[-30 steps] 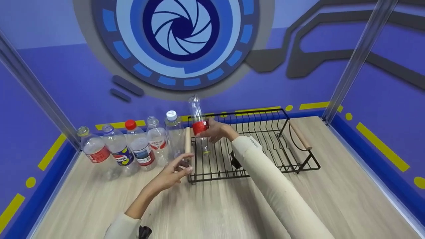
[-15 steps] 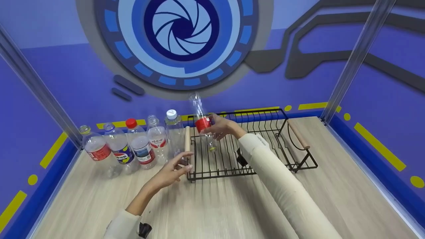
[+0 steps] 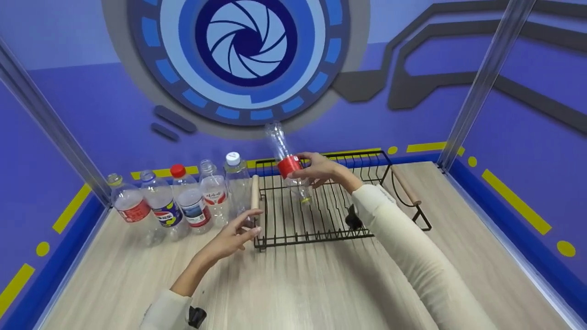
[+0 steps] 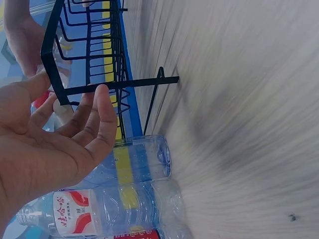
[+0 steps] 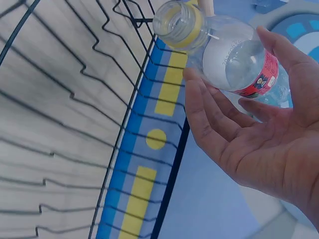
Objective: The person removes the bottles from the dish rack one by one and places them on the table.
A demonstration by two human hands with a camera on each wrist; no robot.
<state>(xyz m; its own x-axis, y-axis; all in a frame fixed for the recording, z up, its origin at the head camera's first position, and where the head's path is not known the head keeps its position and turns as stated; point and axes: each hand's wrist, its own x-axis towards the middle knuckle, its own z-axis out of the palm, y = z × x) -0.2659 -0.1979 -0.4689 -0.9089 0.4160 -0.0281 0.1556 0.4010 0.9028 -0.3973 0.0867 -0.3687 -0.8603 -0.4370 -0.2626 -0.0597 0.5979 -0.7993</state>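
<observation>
My right hand grips a clear plastic bottle with a red label around its middle. The bottle is tilted upside down above the black wire dish rack. Its uncapped neck, with a yellow ring, points down toward the rack; its base leans up and left toward the wall. My left hand is at the rack's front left corner, beside the wooden handle, thumb and fingers apart and loosely bent. In the left wrist view its fingertips overlap the rack's end bar; whether they press on it I cannot tell.
Left of the rack stands a row of clear bottles: one with a yellow ring, one with a blue label, one with a red cap, one uncapped and one with a white cap. Blue printed walls enclose the table.
My right hand has moved right and slightly up with the red-labelled bottle, which leans further over. My left hand has stayed at the rack's corner.
</observation>
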